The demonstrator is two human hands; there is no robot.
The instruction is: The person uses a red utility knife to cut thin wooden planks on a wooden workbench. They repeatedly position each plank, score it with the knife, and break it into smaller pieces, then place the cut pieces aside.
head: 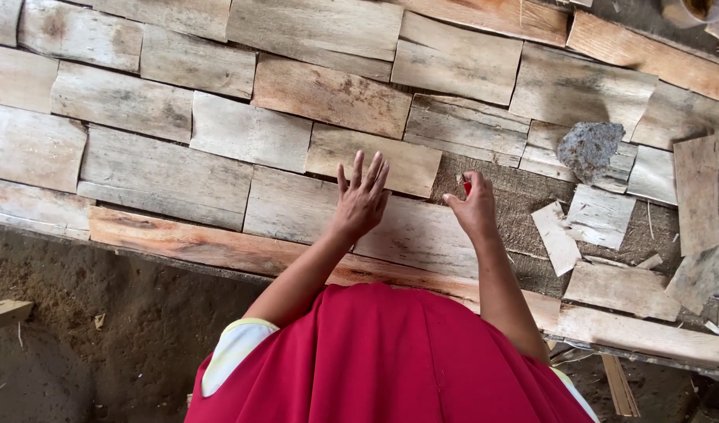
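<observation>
From the head camera I look straight down on a low counter [218, 247] covered with flat, rough wooden pieces laid side by side like tiles; the left hand [361, 200] lies palm-down on one pale wooden piece [422, 233] near the front edge, its fingers [373, 171] spread apart and stretched flat, gripping nothing; the right hand [475, 208] hovers just beside it, over the right end of the same piece, its fingers pinched together on a small red object [467, 188], too hidden for me to tell its kind; to the right of that hand I see a bare patch of brown matting [524, 227] with loose offcuts [556, 237] scattered on it; a grey lump of stone [589, 149] rests on the boards further back; a red garment [391, 360] fills the lower frame; dirt ground [101, 337] lies below the counter at the left.
</observation>
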